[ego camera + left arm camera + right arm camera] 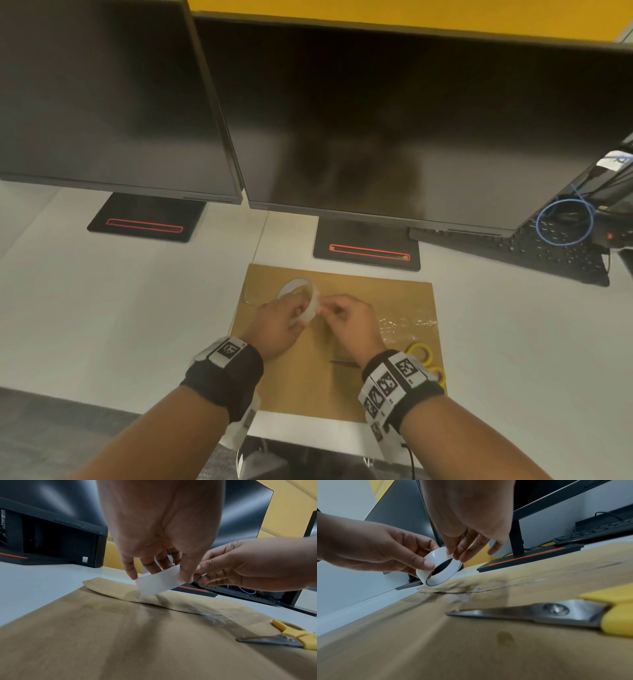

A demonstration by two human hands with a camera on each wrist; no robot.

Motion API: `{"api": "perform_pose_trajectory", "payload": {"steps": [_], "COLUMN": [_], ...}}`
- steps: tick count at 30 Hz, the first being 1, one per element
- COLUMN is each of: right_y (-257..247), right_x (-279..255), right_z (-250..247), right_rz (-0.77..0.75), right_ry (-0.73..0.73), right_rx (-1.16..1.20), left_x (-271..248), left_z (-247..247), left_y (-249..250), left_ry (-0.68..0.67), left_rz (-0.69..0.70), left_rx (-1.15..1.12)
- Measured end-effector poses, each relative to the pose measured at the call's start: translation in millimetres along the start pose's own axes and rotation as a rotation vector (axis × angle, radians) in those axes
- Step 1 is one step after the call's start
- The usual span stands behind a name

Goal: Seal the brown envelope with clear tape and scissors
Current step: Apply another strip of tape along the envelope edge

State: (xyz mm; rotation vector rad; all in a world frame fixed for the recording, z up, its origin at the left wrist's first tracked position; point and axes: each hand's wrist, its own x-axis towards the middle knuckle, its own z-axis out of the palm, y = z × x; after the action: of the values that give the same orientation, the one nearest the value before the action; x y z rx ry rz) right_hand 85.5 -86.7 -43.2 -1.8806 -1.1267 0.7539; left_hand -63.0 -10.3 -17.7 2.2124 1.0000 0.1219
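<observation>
The brown envelope [329,387] lies flat on the white desk [120,325]; crinkled clear tape [407,323] shines along its flap at the right. My left hand [294,308] grips a white roll of clear tape [303,291] just above the envelope's upper left part, thumb on the outside [428,564]. My right hand [329,308] pinches at the roll's [157,582] outer layer with curled fingertips [462,557]. Yellow-handled scissors [423,353] lie shut on the envelope's right side, partly hidden by my right wrist; their blades [530,613] point left.
Two dark monitors [394,120] on black stands [366,253] rise right behind the envelope. A black keyboard [548,260] and a blue cable loop [565,222] sit at the back right. The desk's front edge [308,431] runs just under my wrists.
</observation>
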Motion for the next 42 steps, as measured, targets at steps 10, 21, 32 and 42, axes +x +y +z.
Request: {"api": "perform_pose_trajectory", "payload": {"steps": [10,21,32,42], "right_y": [-4,-13,-12,-15], "right_x": [0,21,15,23], "right_z": [-7,-31,-40,-46], "right_rz": [-0.001,0.121,0.127,0.411], "right_ry": [0.012,0.001,-0.088,-0.121], "right_rx": [0.134,0.407,0.484,0.69], "left_x": [0,12,20,33], "left_z": [3,-5,8,29], "left_y": [0,15,20,1], "left_ry": [-0.026,-0.17,-0.23,0.073], "left_rz": [-0.023,0.006,0.072,0.227], "left_rx": [-0.18,-0.469,-0.557,-0.322]}}
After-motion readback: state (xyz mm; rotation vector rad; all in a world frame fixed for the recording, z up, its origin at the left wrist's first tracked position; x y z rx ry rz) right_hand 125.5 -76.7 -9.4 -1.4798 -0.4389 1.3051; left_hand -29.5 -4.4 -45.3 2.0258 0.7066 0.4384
